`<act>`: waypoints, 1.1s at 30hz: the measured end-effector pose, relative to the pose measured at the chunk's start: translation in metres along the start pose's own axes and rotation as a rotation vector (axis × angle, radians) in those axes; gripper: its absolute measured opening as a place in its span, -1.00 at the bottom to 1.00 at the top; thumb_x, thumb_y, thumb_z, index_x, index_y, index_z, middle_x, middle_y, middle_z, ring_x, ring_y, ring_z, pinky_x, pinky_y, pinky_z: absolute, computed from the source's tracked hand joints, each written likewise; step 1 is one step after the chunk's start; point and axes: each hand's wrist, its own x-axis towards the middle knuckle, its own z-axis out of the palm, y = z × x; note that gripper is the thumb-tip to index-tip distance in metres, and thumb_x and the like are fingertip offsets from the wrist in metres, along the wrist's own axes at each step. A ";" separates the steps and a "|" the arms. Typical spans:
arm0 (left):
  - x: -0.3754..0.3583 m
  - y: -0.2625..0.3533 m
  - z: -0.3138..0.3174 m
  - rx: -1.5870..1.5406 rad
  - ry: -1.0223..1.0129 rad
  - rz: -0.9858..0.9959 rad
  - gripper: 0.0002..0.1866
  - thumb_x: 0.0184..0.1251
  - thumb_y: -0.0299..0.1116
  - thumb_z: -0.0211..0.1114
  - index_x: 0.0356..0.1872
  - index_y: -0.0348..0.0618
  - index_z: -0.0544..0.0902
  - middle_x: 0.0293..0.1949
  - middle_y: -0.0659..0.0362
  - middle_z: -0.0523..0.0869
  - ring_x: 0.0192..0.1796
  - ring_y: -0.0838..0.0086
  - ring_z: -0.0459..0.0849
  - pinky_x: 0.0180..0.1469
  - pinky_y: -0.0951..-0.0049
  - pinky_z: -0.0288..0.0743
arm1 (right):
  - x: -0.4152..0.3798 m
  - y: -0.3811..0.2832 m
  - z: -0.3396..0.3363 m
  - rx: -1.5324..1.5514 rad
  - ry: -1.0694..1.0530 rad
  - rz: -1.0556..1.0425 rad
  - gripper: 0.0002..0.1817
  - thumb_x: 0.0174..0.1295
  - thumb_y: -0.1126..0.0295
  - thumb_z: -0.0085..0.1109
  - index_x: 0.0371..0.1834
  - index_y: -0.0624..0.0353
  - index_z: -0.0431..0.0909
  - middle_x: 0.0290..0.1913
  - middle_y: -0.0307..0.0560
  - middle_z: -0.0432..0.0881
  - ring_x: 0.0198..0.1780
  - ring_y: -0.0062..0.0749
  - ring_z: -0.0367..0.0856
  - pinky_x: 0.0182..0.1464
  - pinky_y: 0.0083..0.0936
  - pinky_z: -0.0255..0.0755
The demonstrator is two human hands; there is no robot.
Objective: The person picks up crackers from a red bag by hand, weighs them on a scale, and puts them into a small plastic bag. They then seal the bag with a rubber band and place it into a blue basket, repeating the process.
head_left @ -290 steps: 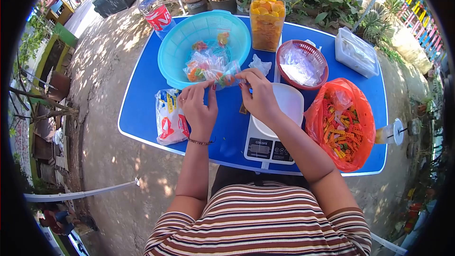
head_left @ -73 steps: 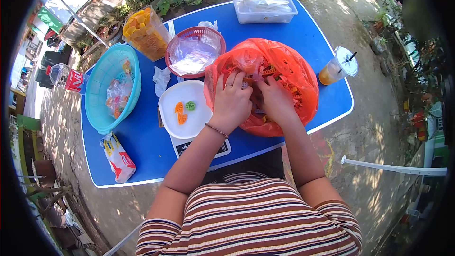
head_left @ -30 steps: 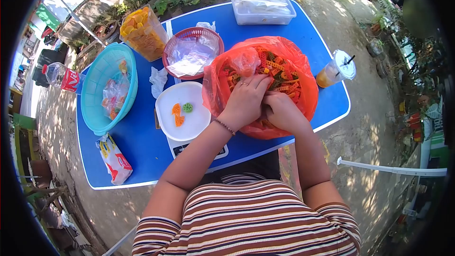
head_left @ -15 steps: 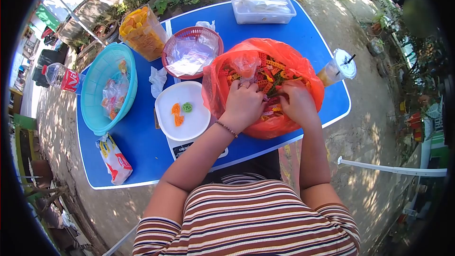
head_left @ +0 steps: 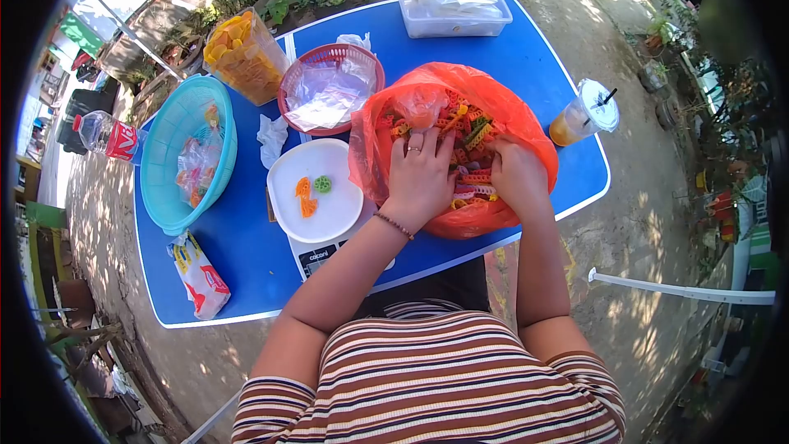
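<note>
A large red plastic bag (head_left: 460,226) stands open on the table, full of small colourful lattice-like pieces (head_left: 470,123). My left hand (head_left: 421,179) rests on these pieces at the bag's left side, its fingers spread, with a ring on one finger. At the bag's right side my right hand (head_left: 519,174) reaches in, its fingertips hidden among the pieces and the bag's folds. Left of the bag, a white tray (head_left: 335,218) sits on a digital scale (head_left: 317,256). It bears orange pieces (head_left: 306,197) and a green round piece (head_left: 322,184).
On the blue table (head_left: 246,271) are a turquoise basket (head_left: 156,156) with filled packets, a red basket (head_left: 380,82) with clear bags, a tub of orange pieces (head_left: 246,57), a lidded container (head_left: 454,20), a drink cup (head_left: 579,119), a bottle (head_left: 111,138) and a red-white packet (head_left: 197,275).
My left hand's fingers have spread out over the pieces. My right hand has shifted slightly right, away from my left hand, and more pieces show between them.
</note>
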 end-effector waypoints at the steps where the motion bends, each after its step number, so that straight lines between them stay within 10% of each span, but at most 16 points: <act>1: 0.000 0.000 0.000 0.007 0.010 -0.004 -0.30 0.23 -0.02 0.44 0.39 -0.01 0.55 0.28 0.08 0.55 0.32 0.26 0.47 0.32 0.11 0.24 | 0.001 -0.003 0.000 0.005 0.005 0.017 -0.68 0.27 0.52 0.12 0.05 0.19 0.74 -0.09 0.25 0.74 -0.05 0.12 0.74 0.05 -0.06 0.59; 17: -0.009 -0.008 -0.005 -0.108 -0.018 0.099 -0.54 0.27 -0.12 0.43 0.17 0.00 0.70 0.20 0.21 0.69 0.33 0.31 0.54 0.42 -0.01 0.09 | 0.000 0.002 -0.005 0.197 0.039 -0.046 -0.77 0.28 0.58 0.18 -0.04 0.33 0.73 -0.10 0.29 0.74 -0.01 0.17 0.73 0.05 -0.13 0.58; 26: -0.009 -0.016 -0.025 -0.239 -0.156 0.140 -0.62 0.25 -0.09 0.46 0.01 -0.04 0.72 -0.02 0.21 0.76 0.21 0.32 0.63 0.42 -0.13 0.03 | 0.032 -0.014 0.016 0.127 0.161 -0.553 -0.73 0.26 0.59 0.09 -0.06 0.31 0.74 -0.11 0.19 0.76 -0.12 0.12 0.74 0.05 -0.15 0.61; 29: -0.011 -0.017 -0.026 -0.216 -0.149 0.101 -0.60 0.26 -0.07 0.46 0.02 -0.05 0.70 0.03 0.20 0.74 0.22 0.33 0.62 0.41 -0.12 0.04 | 0.020 -0.026 -0.009 -0.096 -0.264 -0.181 -0.71 0.20 0.51 0.09 -0.11 0.24 0.77 -0.13 0.13 0.77 -0.04 0.02 0.74 0.07 -0.13 0.60; 33: -0.013 -0.020 -0.014 -0.169 -0.069 0.075 -0.51 0.25 -0.02 0.46 0.12 -0.04 0.67 0.17 0.19 0.67 0.31 0.33 0.55 0.41 -0.11 0.05 | 0.014 -0.027 -0.017 -0.106 -0.291 0.004 -0.73 0.15 0.51 0.12 -0.16 0.22 0.78 -0.15 0.10 0.77 -0.07 0.03 0.74 0.05 -0.13 0.59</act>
